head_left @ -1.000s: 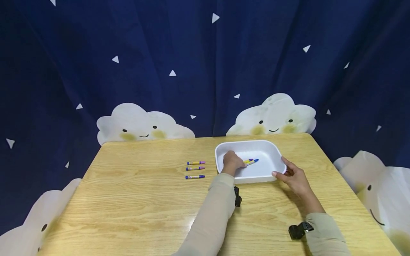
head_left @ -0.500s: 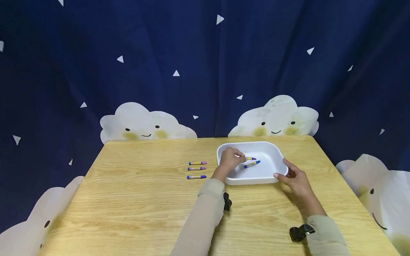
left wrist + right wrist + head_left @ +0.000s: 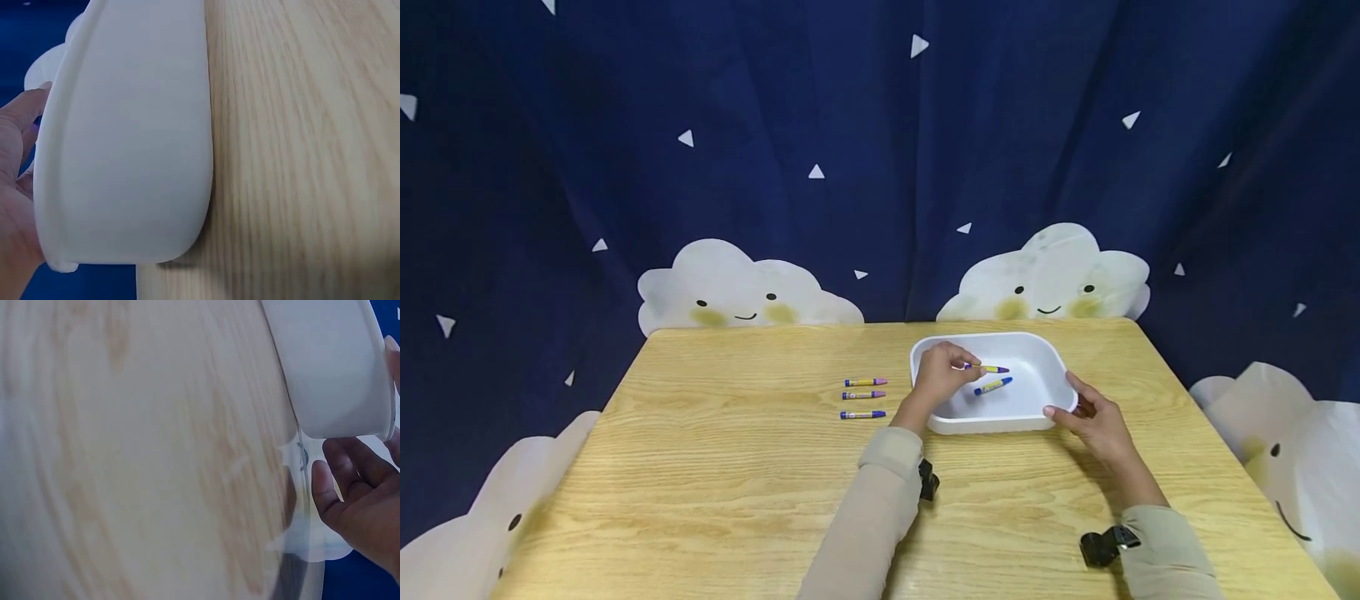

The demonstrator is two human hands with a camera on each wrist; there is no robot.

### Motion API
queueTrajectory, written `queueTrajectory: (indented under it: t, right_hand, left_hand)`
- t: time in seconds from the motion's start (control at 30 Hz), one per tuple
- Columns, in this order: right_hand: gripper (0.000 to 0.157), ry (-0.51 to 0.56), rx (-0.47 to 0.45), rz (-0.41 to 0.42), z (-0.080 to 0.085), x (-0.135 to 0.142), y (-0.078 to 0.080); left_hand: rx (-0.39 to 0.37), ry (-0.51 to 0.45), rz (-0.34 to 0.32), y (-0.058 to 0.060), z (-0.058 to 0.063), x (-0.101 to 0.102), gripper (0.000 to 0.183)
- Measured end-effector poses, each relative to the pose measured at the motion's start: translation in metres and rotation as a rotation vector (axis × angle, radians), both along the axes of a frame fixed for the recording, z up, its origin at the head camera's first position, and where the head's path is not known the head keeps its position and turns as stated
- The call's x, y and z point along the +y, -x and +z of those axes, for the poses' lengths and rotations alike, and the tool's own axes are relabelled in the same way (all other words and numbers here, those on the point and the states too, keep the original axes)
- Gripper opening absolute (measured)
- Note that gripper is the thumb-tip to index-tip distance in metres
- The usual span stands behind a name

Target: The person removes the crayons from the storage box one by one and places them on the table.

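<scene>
A white plastic tray [image 3: 1033, 383] stands on the table. Over its left part is my left hand [image 3: 942, 373], which pinches the end of a yellow-wrapped crayon [image 3: 997, 369] with a purple tip between thumb and fingers. Just below that crayon, a blue-tipped crayon [image 3: 993, 387] lies on the tray floor. My right hand [image 3: 1097, 423] holds the tray's front right corner, thumb at the front rim and fingers along the right side. From the left wrist, the tray wall [image 3: 134, 137] hides most of the left fingers. The right wrist view shows curled right fingers [image 3: 350, 465] at the tray corner.
Left of the tray, three crayons lie in a column on the wooden table [image 3: 737, 475]: two pink-tipped, the upper crayon [image 3: 866, 382] and the middle crayon [image 3: 863, 395], and a dark blue crayon [image 3: 862, 415]. A dark blue curtain [image 3: 737, 167] with clouds hangs behind.
My left hand, earlier low over both crayons, has drawn back and now pinches the purple-tipped one, moved apart from the blue one. The right hand stays at the tray corner.
</scene>
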State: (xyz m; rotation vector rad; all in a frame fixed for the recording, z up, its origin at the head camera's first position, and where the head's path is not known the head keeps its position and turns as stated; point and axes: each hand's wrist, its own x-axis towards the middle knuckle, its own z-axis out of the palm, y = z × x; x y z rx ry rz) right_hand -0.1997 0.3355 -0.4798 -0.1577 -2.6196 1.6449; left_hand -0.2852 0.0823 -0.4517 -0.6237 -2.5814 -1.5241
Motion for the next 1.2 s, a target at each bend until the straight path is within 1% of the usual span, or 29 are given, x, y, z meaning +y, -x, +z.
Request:
queueTrajectory:
  t: [0.13,0.27,0.37,0.57,0.73,0.97,1.13,1.2]
  right_hand:
    - [0.089,0.001,0.003,-0.001,0.000,-0.002,0.000]
    - [0.086,0.008,0.022,-0.006,0.003,-0.001,-0.001]
    - [0.084,0.019,0.034,-0.002,0.003,-0.001,-0.002]
    - [0.085,-0.001,0.035,-0.005,-0.001,0.000,0.000]
    - [0.086,-0.003,0.026,-0.006,-0.001,0.000,-0.001]
    - [0.086,-0.016,0.010,-0.008,0.001,-0.001,-0.004]
    - [0.087,-0.028,0.014,0.007,0.003,-0.001,-0.002]
    - [0.087,-0.039,0.007,0.010,0.003,-0.001,-0.002]
  left_hand:
    - [0.041,-0.034,-0.042,-0.009,0.001,-0.010,0.008]
    - [0.088,-0.074,-0.083,-0.018,0.004,-0.019,0.007]
    - [0.087,-0.083,-0.088,-0.024,0.007,-0.026,0.007]
    - [0.046,-0.104,-0.069,-0.035,0.011,-0.042,0.008]
    - [-0.001,-0.132,-0.044,-0.045,0.013,-0.057,0.009]
    - [-0.074,-0.152,0.002,-0.059,0.010,-0.077,0.008]
    - [-0.077,-0.158,0.027,-0.070,0.008,-0.094,0.008]
    - [-0.082,-0.181,0.024,-0.077,0.011,-0.102,0.009]
